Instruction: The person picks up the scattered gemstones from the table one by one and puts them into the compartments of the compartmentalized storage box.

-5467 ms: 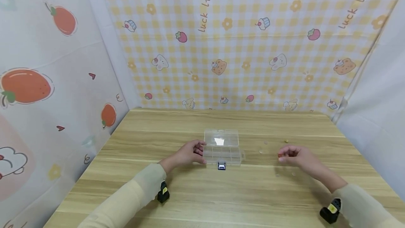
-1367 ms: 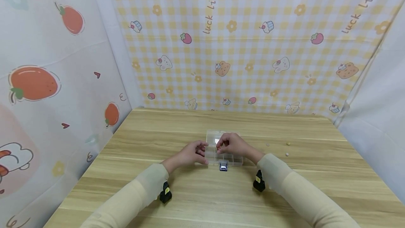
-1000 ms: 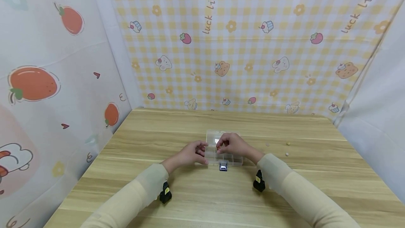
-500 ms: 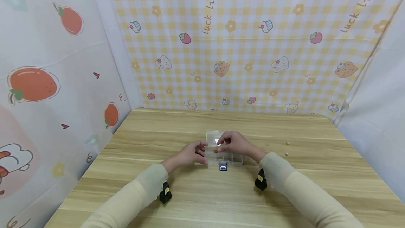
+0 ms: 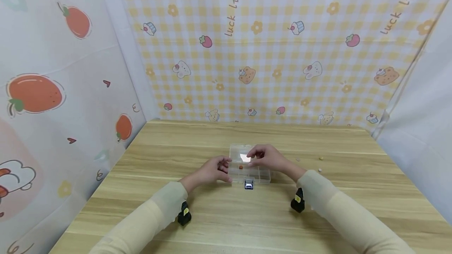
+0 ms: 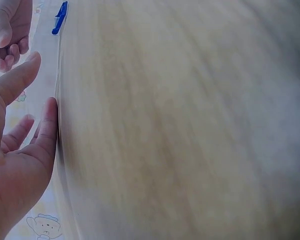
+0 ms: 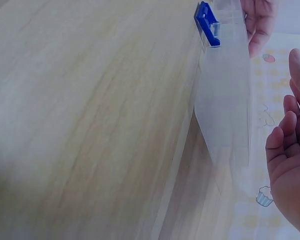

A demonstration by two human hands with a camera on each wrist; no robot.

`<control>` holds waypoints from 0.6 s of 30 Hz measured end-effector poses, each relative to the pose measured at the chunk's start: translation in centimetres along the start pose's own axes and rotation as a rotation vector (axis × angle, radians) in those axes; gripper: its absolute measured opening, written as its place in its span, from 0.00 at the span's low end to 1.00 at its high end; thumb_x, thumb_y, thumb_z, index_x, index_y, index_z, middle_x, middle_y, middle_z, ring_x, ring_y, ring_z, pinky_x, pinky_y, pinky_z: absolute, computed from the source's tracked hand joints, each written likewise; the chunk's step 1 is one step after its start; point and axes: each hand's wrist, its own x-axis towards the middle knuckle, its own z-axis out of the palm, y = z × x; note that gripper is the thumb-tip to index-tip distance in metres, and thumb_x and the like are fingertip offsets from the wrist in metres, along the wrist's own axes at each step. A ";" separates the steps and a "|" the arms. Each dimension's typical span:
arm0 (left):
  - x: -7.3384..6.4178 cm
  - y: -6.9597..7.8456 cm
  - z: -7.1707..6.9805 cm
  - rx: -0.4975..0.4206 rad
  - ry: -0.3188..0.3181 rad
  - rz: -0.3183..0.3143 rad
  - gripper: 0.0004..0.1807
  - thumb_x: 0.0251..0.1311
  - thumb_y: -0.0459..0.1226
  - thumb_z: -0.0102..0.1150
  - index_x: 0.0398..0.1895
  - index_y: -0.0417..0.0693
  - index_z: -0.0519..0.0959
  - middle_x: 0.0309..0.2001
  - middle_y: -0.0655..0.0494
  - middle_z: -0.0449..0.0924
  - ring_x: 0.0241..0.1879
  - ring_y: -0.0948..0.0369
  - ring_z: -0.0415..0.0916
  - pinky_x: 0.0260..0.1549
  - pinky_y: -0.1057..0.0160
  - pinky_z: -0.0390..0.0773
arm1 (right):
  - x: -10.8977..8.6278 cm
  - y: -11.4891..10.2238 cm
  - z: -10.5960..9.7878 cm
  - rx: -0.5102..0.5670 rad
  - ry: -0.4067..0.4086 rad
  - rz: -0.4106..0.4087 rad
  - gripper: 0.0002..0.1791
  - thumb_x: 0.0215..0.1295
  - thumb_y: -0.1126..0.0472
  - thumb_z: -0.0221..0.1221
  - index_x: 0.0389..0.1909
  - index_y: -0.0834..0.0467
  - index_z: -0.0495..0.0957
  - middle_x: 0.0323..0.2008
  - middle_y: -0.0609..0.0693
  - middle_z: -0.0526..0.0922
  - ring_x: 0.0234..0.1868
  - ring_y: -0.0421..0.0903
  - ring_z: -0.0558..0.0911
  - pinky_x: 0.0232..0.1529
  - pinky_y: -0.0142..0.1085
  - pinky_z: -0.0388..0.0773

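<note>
While in the box (image 5: 254, 174), orange piece (image 5: 241, 167) near right hand (image 5: 267, 157)

Head view: the pale wood-grain tabletop (image 5: 226, 222) is seen from above its near side, forward and down, far enough back that the yellow-and-white checked cloth backdrop (image 5: 275, 56) is taken in. Wrist views: the scene is taken from the small black camera (image 5: 184, 214) at each wrist, much nearer, low over the tabletop, and appears turned on its side. The bare left hand (image 6: 22, 160) is framed along the left edge of the left wrist view, the bare right hand (image 7: 292, 165) along the right edge of the right. Both hands and the blue plastic latch (image 7: 207, 25) of the clear plastic box (image 7: 222, 90) are shared by all three.
</note>
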 end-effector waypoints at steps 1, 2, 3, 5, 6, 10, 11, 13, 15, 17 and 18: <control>0.0 0.0 0.0 0.000 0.000 0.001 0.36 0.45 0.26 0.74 0.61 0.33 0.70 0.46 0.47 0.73 0.42 0.58 0.74 0.44 0.61 0.76 | -0.1 0.0 -0.1 0.006 0.003 0.003 0.14 0.53 0.63 0.72 0.40 0.62 0.84 0.35 0.50 0.81 0.31 0.46 0.72 0.31 0.33 0.70; 0.0 0.0 0.0 0.000 0.002 0.000 0.36 0.45 0.26 0.74 0.61 0.33 0.70 0.46 0.48 0.73 0.42 0.58 0.74 0.44 0.61 0.76 | -0.2 0.0 -0.2 0.012 0.007 0.006 0.14 0.53 0.63 0.72 0.41 0.63 0.83 0.36 0.50 0.82 0.31 0.46 0.72 0.31 0.33 0.70; 0.0 0.0 0.0 -0.001 0.001 0.000 0.37 0.45 0.26 0.74 0.61 0.33 0.70 0.46 0.48 0.73 0.42 0.58 0.74 0.44 0.62 0.76 | -0.2 0.0 -0.2 0.014 0.008 0.010 0.15 0.53 0.63 0.72 0.41 0.63 0.83 0.36 0.51 0.82 0.31 0.46 0.71 0.31 0.33 0.70; 0.0 0.0 -0.1 -0.002 0.002 0.000 0.37 0.45 0.27 0.74 0.61 0.33 0.70 0.47 0.47 0.73 0.42 0.58 0.74 0.45 0.61 0.76 | -0.4 0.0 -0.4 0.014 0.014 0.018 0.16 0.53 0.63 0.72 0.42 0.64 0.83 0.36 0.51 0.81 0.31 0.46 0.71 0.31 0.32 0.70; 0.0 0.0 -0.1 -0.002 0.002 0.000 0.37 0.45 0.27 0.74 0.61 0.33 0.70 0.47 0.47 0.73 0.43 0.58 0.74 0.45 0.61 0.76 | -0.5 0.0 -0.5 0.016 0.018 0.023 0.17 0.53 0.63 0.72 0.43 0.64 0.83 0.36 0.51 0.81 0.32 0.46 0.72 0.32 0.32 0.70; 0.1 -0.1 -0.1 0.000 -0.001 0.004 0.37 0.45 0.27 0.74 0.61 0.33 0.70 0.47 0.47 0.73 0.43 0.58 0.74 0.45 0.61 0.76 | -0.9 -0.2 -0.9 0.020 0.029 0.037 0.18 0.53 0.64 0.71 0.44 0.65 0.82 0.36 0.56 0.81 0.32 0.46 0.72 0.31 0.31 0.71; 0.1 -0.1 -0.1 0.001 -0.002 0.004 0.37 0.45 0.27 0.74 0.61 0.33 0.70 0.47 0.47 0.73 0.42 0.58 0.74 0.44 0.61 0.76 | -1.0 -0.4 -1.0 0.022 0.031 0.038 0.17 0.54 0.65 0.71 0.45 0.66 0.82 0.36 0.57 0.80 0.32 0.46 0.72 0.31 0.31 0.70; 0.0 -0.1 -0.1 0.006 -0.003 0.005 0.37 0.45 0.27 0.74 0.61 0.34 0.70 0.47 0.47 0.73 0.42 0.58 0.74 0.44 0.61 0.76 | -1.5 -1.2 -1.4 0.025 0.034 0.036 0.17 0.54 0.67 0.70 0.44 0.68 0.81 0.34 0.58 0.79 0.32 0.47 0.72 0.31 0.31 0.70; 0.0 -0.1 -0.1 0.008 -0.004 0.005 0.37 0.45 0.27 0.75 0.61 0.34 0.70 0.47 0.47 0.73 0.42 0.58 0.74 0.44 0.61 0.76 | -2.0 -2.2 -1.7 0.025 0.034 0.036 0.16 0.55 0.69 0.69 0.44 0.71 0.80 0.32 0.58 0.78 0.31 0.47 0.71 0.30 0.31 0.70; 0.0 -0.1 -0.1 0.009 -0.004 0.002 0.37 0.45 0.27 0.75 0.61 0.34 0.70 0.47 0.48 0.73 0.42 0.58 0.74 0.44 0.61 0.76 | -2.6 -3.1 -2.1 0.029 0.033 0.036 0.15 0.56 0.71 0.68 0.43 0.72 0.80 0.31 0.57 0.77 0.31 0.48 0.71 0.30 0.31 0.70; -0.1 -0.1 -0.1 0.010 -0.004 0.002 0.37 0.45 0.27 0.75 0.61 0.34 0.70 0.47 0.48 0.73 0.42 0.58 0.74 0.44 0.61 0.76 | -2.9 -3.5 -2.3 0.031 0.034 0.036 0.14 0.56 0.71 0.67 0.43 0.72 0.80 0.31 0.56 0.77 0.31 0.47 0.71 0.30 0.31 0.70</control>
